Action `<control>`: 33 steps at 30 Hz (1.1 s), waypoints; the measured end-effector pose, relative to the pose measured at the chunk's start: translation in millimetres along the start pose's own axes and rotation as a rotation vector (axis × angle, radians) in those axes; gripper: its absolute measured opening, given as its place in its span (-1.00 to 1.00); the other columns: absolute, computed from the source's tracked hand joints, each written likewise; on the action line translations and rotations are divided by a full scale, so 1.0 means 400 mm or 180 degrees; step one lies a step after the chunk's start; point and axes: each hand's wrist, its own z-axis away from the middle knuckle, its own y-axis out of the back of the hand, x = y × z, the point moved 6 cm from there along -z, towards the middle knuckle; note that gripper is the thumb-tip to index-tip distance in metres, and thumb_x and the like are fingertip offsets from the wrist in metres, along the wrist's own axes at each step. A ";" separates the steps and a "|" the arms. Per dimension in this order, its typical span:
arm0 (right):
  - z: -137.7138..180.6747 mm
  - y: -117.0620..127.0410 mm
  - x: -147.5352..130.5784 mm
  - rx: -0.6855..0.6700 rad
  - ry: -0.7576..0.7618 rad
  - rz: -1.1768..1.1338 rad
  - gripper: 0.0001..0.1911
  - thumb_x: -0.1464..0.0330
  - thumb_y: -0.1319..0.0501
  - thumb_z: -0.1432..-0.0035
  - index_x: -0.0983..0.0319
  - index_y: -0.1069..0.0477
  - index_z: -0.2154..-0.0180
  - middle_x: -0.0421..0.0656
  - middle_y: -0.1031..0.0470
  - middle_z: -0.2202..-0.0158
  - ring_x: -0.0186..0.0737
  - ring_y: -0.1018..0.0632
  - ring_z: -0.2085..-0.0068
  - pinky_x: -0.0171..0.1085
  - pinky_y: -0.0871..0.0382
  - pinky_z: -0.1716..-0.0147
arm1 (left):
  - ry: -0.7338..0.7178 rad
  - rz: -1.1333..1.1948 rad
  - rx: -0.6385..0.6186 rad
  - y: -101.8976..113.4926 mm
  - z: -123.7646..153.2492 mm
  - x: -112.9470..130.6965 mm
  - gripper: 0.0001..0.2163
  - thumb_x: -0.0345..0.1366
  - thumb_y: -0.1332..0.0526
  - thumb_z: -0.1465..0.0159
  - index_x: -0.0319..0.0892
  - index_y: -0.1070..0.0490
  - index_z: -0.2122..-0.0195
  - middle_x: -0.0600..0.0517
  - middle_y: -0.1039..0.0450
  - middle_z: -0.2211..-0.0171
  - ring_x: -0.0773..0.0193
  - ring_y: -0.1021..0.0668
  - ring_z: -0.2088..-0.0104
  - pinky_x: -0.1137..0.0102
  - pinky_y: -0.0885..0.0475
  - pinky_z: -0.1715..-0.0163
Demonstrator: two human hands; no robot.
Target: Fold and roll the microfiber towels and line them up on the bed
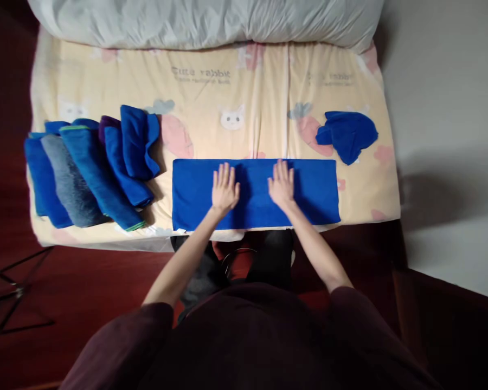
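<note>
A blue towel (256, 189) lies spread in a long flat rectangle along the near edge of the bed. My left hand (225, 188) presses flat on it left of the middle, fingers stretched away from me. Right of the middle, my right hand (282, 183) rests on the same towel with its palm down and fingers extended. Neither hand grips anything. Off to the left sits an overlapping row of folded towels, among them a grey one (71, 179) and a blue one with green edging (101, 173). A crumpled blue cloth (352, 135) lies to the right.
The bed carries a pale yellow sheet (211, 122) printed with rabbits and carrots. A white quilt (207, 21) is bunched along its far side. A white wall (451, 135) stands at the right, and a thin black metal stand (16, 292) is on the red floor at left.
</note>
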 end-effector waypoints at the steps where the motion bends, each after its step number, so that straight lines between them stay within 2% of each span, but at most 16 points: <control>1: 0.025 -0.042 -0.081 -0.0101 0.0250 -0.0170 -0.31 0.32 0.10 -0.45 0.47 0.13 -0.48 0.01 0.23 -0.54 0.02 0.25 -0.54 0.19 0.43 -0.48 | -0.0032 0.0095 -0.0106 -0.036 0.026 0.041 -0.39 -0.17 0.10 -0.49 -0.40 0.03 -0.49 -0.20 0.23 -0.52 0.12 0.26 -0.52 0.00 0.28 -0.50; 3: 0.073 -0.115 -0.190 -0.0296 0.0498 -0.0464 -0.34 0.41 0.12 -0.44 0.38 0.10 -0.49 -0.08 0.12 -0.53 -0.11 0.16 -0.54 0.09 0.37 -0.51 | -0.0042 0.0217 -0.0231 -0.100 0.071 0.090 -0.41 -0.23 0.14 -0.48 -0.34 0.04 -0.50 -0.18 0.14 -0.51 0.14 0.19 -0.52 -0.01 0.23 -0.50; 5: 0.105 -0.155 -0.231 -0.0345 0.0508 -0.0692 -0.35 0.43 0.12 -0.43 0.33 0.07 -0.49 -0.13 0.04 -0.52 -0.16 0.11 -0.53 0.05 0.34 -0.52 | -0.0005 0.0272 -0.0246 -0.139 0.098 0.103 -0.41 -0.26 0.15 -0.47 -0.33 0.05 -0.50 -0.16 0.10 -0.51 0.14 0.14 -0.52 0.00 0.22 -0.50; 7: 0.118 -0.160 -0.225 -0.0332 0.0502 -0.0828 -0.36 0.41 0.12 -0.44 0.30 0.05 -0.49 -0.16 -0.01 -0.51 -0.18 0.09 -0.53 0.04 0.33 -0.52 | 0.0005 0.0297 -0.0210 -0.150 0.107 0.094 -0.41 -0.25 0.15 -0.47 -0.32 0.03 -0.50 -0.15 0.10 -0.51 0.12 0.10 -0.52 0.02 0.21 -0.50; 9: 0.123 -0.142 -0.184 -0.0323 0.0516 -0.0858 -0.36 0.35 0.11 -0.45 0.27 0.05 -0.49 -0.19 0.00 -0.51 -0.19 0.08 -0.53 0.03 0.32 -0.52 | -0.0009 0.0328 -0.0193 -0.137 0.112 0.071 -0.42 -0.24 0.14 -0.47 -0.31 -0.02 -0.49 -0.14 0.07 -0.50 0.12 0.06 -0.52 0.03 0.19 -0.50; 12: 0.145 -0.083 -0.054 -0.0273 0.0336 -0.0711 -0.35 0.26 0.10 -0.47 0.25 0.07 -0.50 -0.20 0.08 -0.52 -0.16 0.09 -0.53 0.04 0.32 -0.52 | 0.0152 0.0319 -0.0119 -0.078 0.143 -0.008 -0.43 -0.18 0.12 -0.48 -0.27 -0.10 -0.46 -0.13 0.02 -0.49 0.10 0.02 -0.51 0.02 0.18 -0.49; 16: 0.212 0.030 0.224 -0.0100 -0.0234 -0.0202 -0.33 0.19 0.16 -0.48 0.30 0.11 -0.50 -0.13 0.13 -0.54 -0.12 0.11 -0.53 0.09 0.31 -0.51 | 0.0785 0.0160 0.0208 0.038 0.230 -0.193 -0.37 -0.09 0.09 -0.46 -0.34 -0.07 -0.47 -0.22 0.07 -0.50 -0.01 0.05 -0.51 -0.08 0.20 -0.47; 19: 0.257 0.105 0.412 0.0116 -0.0730 0.0217 -0.32 0.20 0.22 -0.48 0.35 0.15 -0.50 -0.06 0.15 -0.54 -0.11 0.10 -0.53 0.10 0.24 -0.50 | 0.1065 0.0065 0.0350 0.092 0.278 -0.311 -0.33 -0.06 0.10 -0.45 -0.39 -0.01 -0.48 -0.27 0.13 -0.51 -0.03 0.07 -0.52 -0.09 0.20 -0.46; 21: 0.269 0.129 0.477 0.0208 -0.0840 0.0448 -0.31 0.20 0.24 -0.48 0.36 0.17 -0.50 -0.04 0.15 -0.54 -0.13 0.08 -0.53 0.09 0.20 -0.49 | 0.1107 0.0020 0.0377 0.103 0.289 -0.356 -0.32 -0.06 0.10 -0.45 -0.39 0.03 -0.49 -0.28 0.15 -0.51 -0.03 0.08 -0.52 -0.07 0.21 -0.47; 23: 0.268 0.133 0.498 0.0258 -0.0823 0.0624 -0.31 0.21 0.24 -0.47 0.37 0.16 -0.50 -0.02 0.13 -0.54 -0.12 0.06 -0.52 0.09 0.18 -0.49 | 0.1166 0.0002 0.0376 0.102 0.290 -0.375 -0.32 -0.07 0.10 -0.46 -0.39 0.04 -0.49 -0.26 0.16 -0.51 -0.03 0.09 -0.52 -0.08 0.23 -0.47; 25: 0.265 0.129 0.494 0.0294 -0.0771 0.0726 -0.30 0.22 0.23 -0.46 0.40 0.12 -0.49 0.02 0.09 -0.53 -0.08 0.03 -0.52 0.12 0.14 -0.48 | 0.1311 -0.0037 0.0367 0.101 0.283 -0.365 -0.34 -0.07 0.11 -0.47 -0.40 0.04 -0.48 -0.25 0.16 -0.52 -0.08 0.10 -0.51 -0.12 0.28 -0.46; 28: 0.263 0.121 0.488 0.0363 -0.0689 0.0755 -0.29 0.23 0.20 -0.43 0.44 0.08 -0.48 0.09 0.04 -0.51 0.00 0.00 -0.51 0.16 0.09 -0.46 | 0.1419 -0.0167 0.0296 0.090 0.245 -0.286 -0.32 -0.02 0.13 -0.48 -0.45 0.00 -0.46 -0.31 0.19 -0.51 -0.15 0.12 -0.51 -0.17 0.27 -0.45; 30: 0.261 0.116 0.492 0.0453 -0.0642 0.0748 -0.27 0.23 0.18 -0.41 0.44 0.07 -0.48 0.11 0.02 -0.50 0.03 -0.02 -0.51 0.20 0.07 -0.45 | 0.0990 -0.0126 0.0181 0.056 0.184 -0.196 -0.34 0.03 0.11 -0.48 -0.31 -0.06 -0.47 -0.23 0.19 -0.52 -0.11 0.18 -0.52 -0.16 0.26 -0.45; 33: 0.261 0.115 0.496 0.0728 -0.0571 0.0670 -0.26 0.22 0.19 -0.38 0.41 0.06 -0.48 0.09 0.01 -0.50 0.00 -0.03 -0.51 0.09 0.08 -0.47 | -0.0078 -0.0066 -0.0216 -0.027 0.073 -0.087 -0.38 0.06 0.09 -0.48 -0.14 -0.11 -0.47 -0.10 0.16 -0.53 -0.04 0.17 -0.52 -0.12 0.25 -0.46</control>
